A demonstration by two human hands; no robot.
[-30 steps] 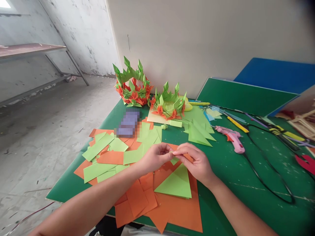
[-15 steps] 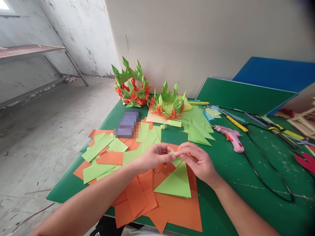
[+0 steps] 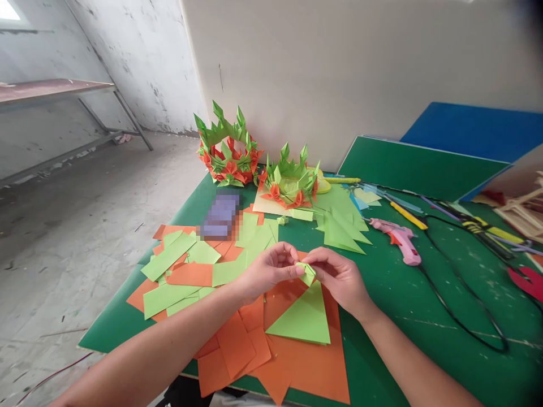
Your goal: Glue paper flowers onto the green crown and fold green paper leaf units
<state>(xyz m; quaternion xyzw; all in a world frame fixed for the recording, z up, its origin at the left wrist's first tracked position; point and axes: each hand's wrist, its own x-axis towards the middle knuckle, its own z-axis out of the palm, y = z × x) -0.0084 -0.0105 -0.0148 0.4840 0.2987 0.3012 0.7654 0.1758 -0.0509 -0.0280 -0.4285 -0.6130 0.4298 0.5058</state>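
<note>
Between my two hands is a small folded piece of light green paper [image 3: 307,273], its creased top facing me. My left hand [image 3: 271,265] pinches its left edge between thumb and fingers. From the other side my right hand [image 3: 341,277] grips it with thumb and forefinger. Just below lies a larger green paper triangle [image 3: 302,319], resting on an orange sheet [image 3: 322,364]. To the left are many loose green paper strips [image 3: 169,257] and orange paper pieces [image 3: 235,342], overlapping one another.
Two green-and-orange folded-paper crowns [image 3: 229,155] [image 3: 291,178] stand at the back. A blurred purple object [image 3: 220,215] lies before them. On the right are a pink glue gun [image 3: 399,240] with its black cord, a yellow-handled tool [image 3: 408,215] and red-handled scissors or pliers [image 3: 526,282].
The folded green piece has turned upward and shows more of its creased face. My fingers have shifted on it, and the right hand's fingertips have drawn back slightly.
</note>
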